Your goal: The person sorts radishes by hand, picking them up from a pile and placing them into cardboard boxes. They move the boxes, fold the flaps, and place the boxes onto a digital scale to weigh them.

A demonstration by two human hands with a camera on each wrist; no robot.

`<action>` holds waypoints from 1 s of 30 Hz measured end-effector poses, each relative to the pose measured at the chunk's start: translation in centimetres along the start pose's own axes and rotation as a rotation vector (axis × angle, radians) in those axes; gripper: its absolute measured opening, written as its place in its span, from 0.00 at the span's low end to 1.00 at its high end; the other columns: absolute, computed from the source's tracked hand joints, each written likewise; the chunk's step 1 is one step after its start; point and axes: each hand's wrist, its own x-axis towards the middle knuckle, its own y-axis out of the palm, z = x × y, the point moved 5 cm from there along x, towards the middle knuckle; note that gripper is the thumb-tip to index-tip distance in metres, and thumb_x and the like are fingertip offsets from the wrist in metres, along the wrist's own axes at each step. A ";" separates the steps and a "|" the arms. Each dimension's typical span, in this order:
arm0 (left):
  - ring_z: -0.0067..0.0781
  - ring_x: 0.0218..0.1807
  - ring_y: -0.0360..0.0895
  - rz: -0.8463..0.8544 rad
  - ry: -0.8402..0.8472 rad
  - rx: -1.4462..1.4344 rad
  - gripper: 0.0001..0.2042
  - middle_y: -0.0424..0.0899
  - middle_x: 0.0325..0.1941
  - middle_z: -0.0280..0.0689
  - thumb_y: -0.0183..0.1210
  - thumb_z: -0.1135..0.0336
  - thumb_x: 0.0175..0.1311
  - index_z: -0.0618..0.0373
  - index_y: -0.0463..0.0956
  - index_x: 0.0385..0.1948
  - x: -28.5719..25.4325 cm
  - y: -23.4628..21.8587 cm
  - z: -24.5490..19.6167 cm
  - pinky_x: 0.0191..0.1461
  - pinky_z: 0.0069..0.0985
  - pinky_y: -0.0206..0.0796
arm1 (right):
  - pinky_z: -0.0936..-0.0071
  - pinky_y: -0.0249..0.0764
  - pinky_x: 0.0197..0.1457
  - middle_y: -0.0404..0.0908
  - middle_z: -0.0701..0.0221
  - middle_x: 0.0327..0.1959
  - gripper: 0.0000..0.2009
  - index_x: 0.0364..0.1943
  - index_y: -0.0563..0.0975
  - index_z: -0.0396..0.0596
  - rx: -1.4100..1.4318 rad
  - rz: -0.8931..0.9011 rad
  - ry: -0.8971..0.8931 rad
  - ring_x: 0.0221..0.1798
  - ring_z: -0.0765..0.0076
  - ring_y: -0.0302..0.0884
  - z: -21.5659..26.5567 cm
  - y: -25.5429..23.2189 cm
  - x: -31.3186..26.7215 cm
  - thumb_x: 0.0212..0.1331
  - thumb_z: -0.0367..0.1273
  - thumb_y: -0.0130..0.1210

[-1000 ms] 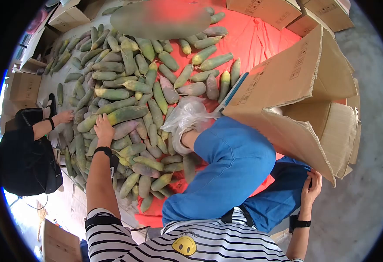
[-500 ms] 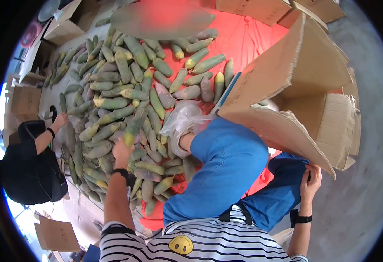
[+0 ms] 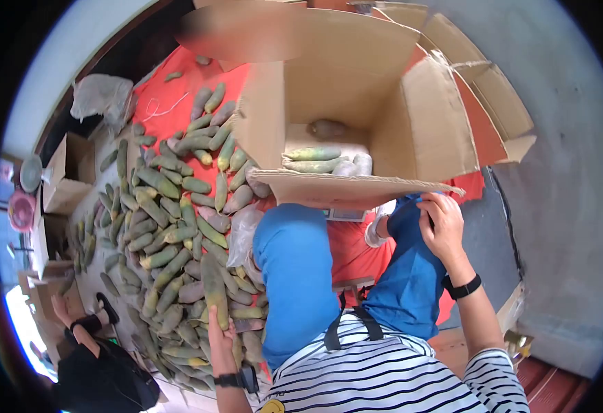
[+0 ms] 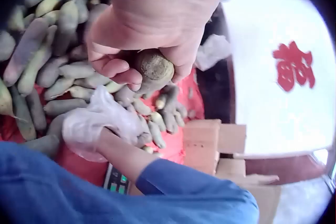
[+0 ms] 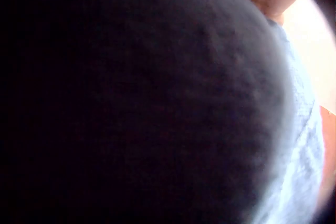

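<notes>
In the right wrist view, dark, blurred fabric (image 5: pixel 157 103), probably a trouser leg, covers most of the field. In the left wrist view, the left hand (image 4: pixel 144 35) conceals most of the radish (image 4: pixel 157 67); digits on the scale (image 4: pixel 114 181) are illegible. In the head view, a blurred patch (image 3: pixel 236 31) masks the area beside the carton (image 3: pixel 349 76).

Upper left: a crumpled clear plastic bag (image 3: pixel 100 96) lying beside the red sheet (image 3: pixel 151 86); a thin white string (image 3: pixel 168 107) curling across the sheet. Left edge: a greyish round object (image 3: pixel 31 172) sitting just above a pink one (image 3: pixel 22 210), both blurred; an open carton (image 3: pixel 58 186) standing near them. Lower left: a second person (image 3: pixel 102 378) wearing black, one sandal (image 3: pixel 107 308) showing. Right: grey floor (image 3: pixel 563 255) stretching away. Left wrist view: a white panel (image 4: pixel 257 119) bearing a red character (image 4: pixel 294 66).
</notes>
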 end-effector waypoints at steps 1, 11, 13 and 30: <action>0.23 0.22 0.73 0.007 0.154 0.055 0.21 0.78 0.27 0.34 0.60 0.43 0.60 0.52 0.74 0.41 -3.2 1.4 -1.3 0.21 0.20 0.61 | 0.59 0.72 0.52 0.79 0.65 0.40 0.08 0.32 0.78 0.43 0.022 0.005 -0.010 0.44 0.55 0.77 -0.1 0.0 -0.2 0.45 0.24 0.57; 0.23 0.39 0.71 0.108 1.442 0.802 0.24 0.77 0.40 0.34 0.64 0.54 0.58 0.64 0.74 0.49 -23.4 22.3 -20.3 0.44 0.23 0.64 | 0.59 0.72 0.51 0.80 0.67 0.41 0.05 0.31 0.77 0.44 0.086 -0.009 0.008 0.45 0.55 0.77 -1.3 -0.2 -1.0 0.48 0.26 0.56; 0.24 0.36 0.74 0.142 1.563 0.927 0.20 0.79 0.35 0.35 0.64 0.59 0.57 0.64 0.75 0.46 -26.5 29.0 -22.0 0.41 0.22 0.65 | 0.61 0.70 0.48 0.78 0.66 0.39 0.06 0.31 0.77 0.44 0.098 -0.067 -0.033 0.42 0.56 0.75 -1.4 -0.7 -1.1 0.48 0.26 0.56; 0.26 0.32 0.76 0.245 1.691 0.988 0.16 0.79 0.34 0.37 0.65 0.65 0.59 0.62 0.76 0.46 -23.6 33.0 -21.7 0.37 0.24 0.68 | 0.62 0.72 0.53 0.81 0.66 0.42 0.07 0.34 0.80 0.46 0.084 -0.016 0.055 0.47 0.55 0.78 -2.5 -0.7 -1.7 0.51 0.26 0.55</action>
